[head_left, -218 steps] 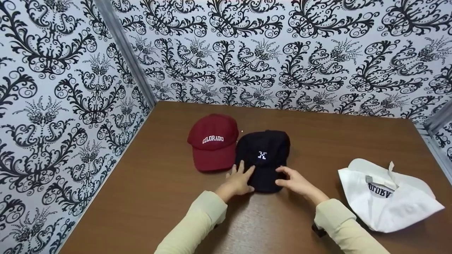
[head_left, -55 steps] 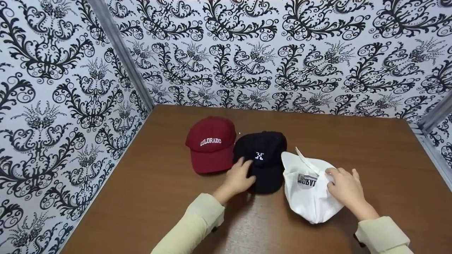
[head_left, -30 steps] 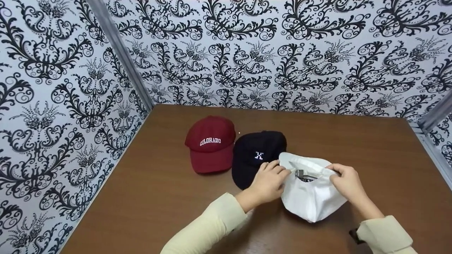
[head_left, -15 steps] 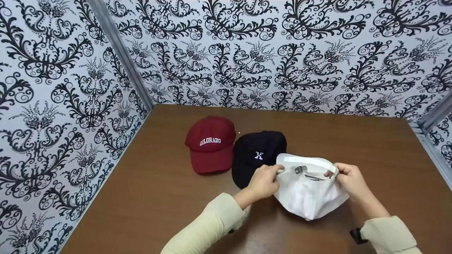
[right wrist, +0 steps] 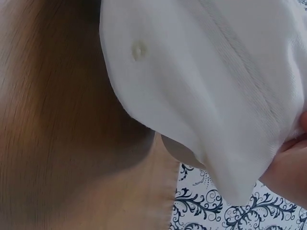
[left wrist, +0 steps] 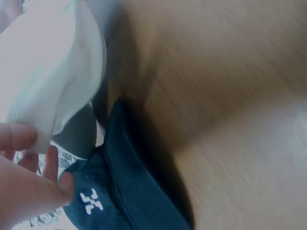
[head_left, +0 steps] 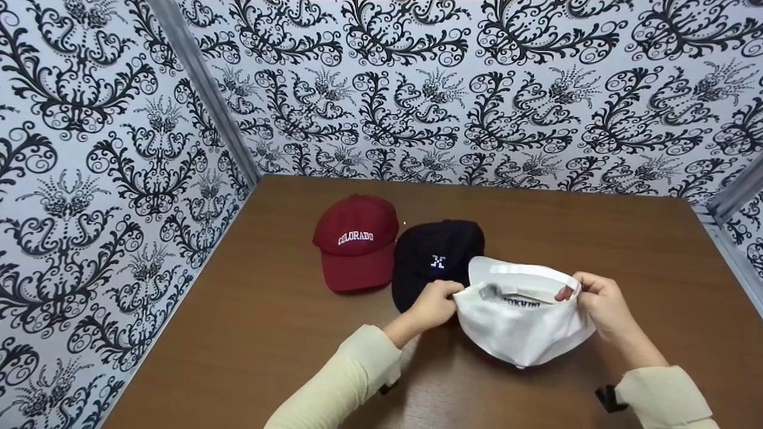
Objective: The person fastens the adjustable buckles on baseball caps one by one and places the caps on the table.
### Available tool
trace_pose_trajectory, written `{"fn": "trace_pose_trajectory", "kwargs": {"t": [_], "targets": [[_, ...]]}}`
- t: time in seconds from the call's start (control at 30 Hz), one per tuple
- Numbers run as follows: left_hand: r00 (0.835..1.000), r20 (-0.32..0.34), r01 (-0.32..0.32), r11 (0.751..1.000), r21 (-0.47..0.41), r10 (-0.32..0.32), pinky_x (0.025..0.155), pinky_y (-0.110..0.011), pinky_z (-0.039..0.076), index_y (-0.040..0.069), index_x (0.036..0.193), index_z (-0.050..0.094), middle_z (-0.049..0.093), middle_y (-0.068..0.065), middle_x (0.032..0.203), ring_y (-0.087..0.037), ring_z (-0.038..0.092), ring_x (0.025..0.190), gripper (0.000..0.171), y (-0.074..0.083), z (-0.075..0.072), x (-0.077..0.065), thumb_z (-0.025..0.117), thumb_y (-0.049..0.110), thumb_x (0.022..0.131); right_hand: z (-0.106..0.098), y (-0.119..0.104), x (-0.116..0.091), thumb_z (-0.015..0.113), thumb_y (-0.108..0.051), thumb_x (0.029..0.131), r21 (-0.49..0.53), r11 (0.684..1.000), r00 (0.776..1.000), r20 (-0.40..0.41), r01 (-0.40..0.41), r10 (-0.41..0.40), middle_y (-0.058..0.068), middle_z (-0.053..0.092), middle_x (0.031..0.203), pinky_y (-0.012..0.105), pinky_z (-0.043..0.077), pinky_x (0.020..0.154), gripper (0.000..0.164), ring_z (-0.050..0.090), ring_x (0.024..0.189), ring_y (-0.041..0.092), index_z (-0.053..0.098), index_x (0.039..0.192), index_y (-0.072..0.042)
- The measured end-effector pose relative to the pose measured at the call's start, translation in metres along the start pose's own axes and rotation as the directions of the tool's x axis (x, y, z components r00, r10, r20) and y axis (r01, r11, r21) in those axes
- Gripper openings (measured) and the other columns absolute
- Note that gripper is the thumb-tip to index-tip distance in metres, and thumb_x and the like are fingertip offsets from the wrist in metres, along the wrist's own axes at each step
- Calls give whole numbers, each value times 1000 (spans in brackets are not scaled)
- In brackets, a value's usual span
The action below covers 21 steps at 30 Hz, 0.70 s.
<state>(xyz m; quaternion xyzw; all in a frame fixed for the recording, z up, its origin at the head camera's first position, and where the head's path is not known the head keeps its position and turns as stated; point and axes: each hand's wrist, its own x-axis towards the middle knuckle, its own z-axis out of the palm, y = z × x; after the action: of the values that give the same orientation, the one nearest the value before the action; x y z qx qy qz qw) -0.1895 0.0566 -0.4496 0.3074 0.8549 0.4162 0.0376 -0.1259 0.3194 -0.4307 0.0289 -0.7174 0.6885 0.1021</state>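
Note:
A white baseball cap (head_left: 524, 333) is stretched between my two hands, its opening turned up and its strap and inside lettering showing in the head view. My left hand (head_left: 435, 304) pinches the cap's left rim between thumb and fingers, which the left wrist view shows close up. On the opposite side my right hand (head_left: 605, 304) grips the rim near the strap. Right behind my left hand lies a black cap (head_left: 438, 247) with a small white emblem, its brim partly hidden. A dark red cap (head_left: 356, 238) lettered COLORADO lies against the black one's left side.
All of this is on a brown wooden table (head_left: 268, 333). White walls with black scroll patterns (head_left: 381, 89) stand behind and to the left. A grey metal post (head_left: 202, 89) runs up the corner between them.
The white cap came from the far right to beside the black cap. My left hand left the black cap for the white one's rim, which is now spread wider. The red cap stayed.

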Motion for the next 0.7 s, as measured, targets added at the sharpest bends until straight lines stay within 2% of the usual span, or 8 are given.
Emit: {"fn": "trace_pose_trajectory", "kwargs": {"t": [0.13, 0.23, 0.33, 0.43, 0.5, 0.6, 0.7], "targets": [[999, 34, 43, 993, -106, -40, 62, -12, 36, 2, 65, 58, 56, 3, 71, -2, 42, 66, 16, -2, -3, -1, 48, -11, 66, -1, 0, -1, 25, 24, 65, 53, 999, 1000, 25, -6, 5, 1, 59, 57, 18, 40, 51, 34, 53, 59, 7, 54, 63, 6], [998, 66, 31, 992, -122, -23, 62, -12, 36, 1, 65, 58, 54, 3, 71, -2, 42, 66, 16, -1, -5, -1, 47, -11, 65, 0, 0, -1, 26, 24, 62, 66, 998, 998, 55, 1, -4, 1, 58, 57, 21, 36, 45, 34, 52, 56, 6, 53, 65, 4], [996, 91, -5, 998, -65, 11, 65, -12, 37, 3, 69, 60, 55, 2, 72, -3, 44, 69, 14, 2, -7, -2, 50, -6, 65, 1, 0, -1, 27, 24, 61, 66, 998, 997, 77, 14, -19, -1, 56, 58, 28, 23, 41, 38, 48, 53, 3, 55, 69, 1], [994, 110, -24, 999, 44, 19, 75, -14, 40, 7, 80, 64, 62, 0, 84, -5, 52, 82, 18, 9, -8, -4, 55, 3, 65, 2, -2, 0, 30, 24, 63, 40, 999, 990, 136, 33, -38, -4, 57, 63, 26, 24, 42, 40, 49, 56, 2, 57, 76, -3], [993, 113, -29, 994, 108, 16, 84, -17, 38, 11, 89, 66, 64, 1, 96, -8, 52, 95, 26, 15, -9, -6, 57, 9, 65, 2, -4, 1, 36, 22, 68, -19, 999, 981, 192, 44, -40, -6, 57, 68, 21, 32, 45, 35, 50, 61, 2, 57, 83, -2], [994, 104, -37, 991, 129, 24, 88, -21, 36, 13, 91, 66, 63, 2, 101, -11, 51, 102, 27, 21, -9, -7, 58, 15, 65, 5, -9, 3, 47, 13, 77, -154, 985, 961, 274, 79, -34, -7, 56, 72, 19, 39, 54, 20, 51, 64, 2, 54, 94, 4], [995, 82, -56, 994, 94, 48, 87, -20, 36, 12, 83, 65, 63, 2, 96, -9, 51, 100, 19, 24, -8, -7, 57, 14, 67, 9, -16, 5, 54, 0, 82, -336, 935, 941, 339, 115, 5, -7, 54, 70, 21, 38, 52, 22, 48, 61, 2, 50, 103, 6]]}}
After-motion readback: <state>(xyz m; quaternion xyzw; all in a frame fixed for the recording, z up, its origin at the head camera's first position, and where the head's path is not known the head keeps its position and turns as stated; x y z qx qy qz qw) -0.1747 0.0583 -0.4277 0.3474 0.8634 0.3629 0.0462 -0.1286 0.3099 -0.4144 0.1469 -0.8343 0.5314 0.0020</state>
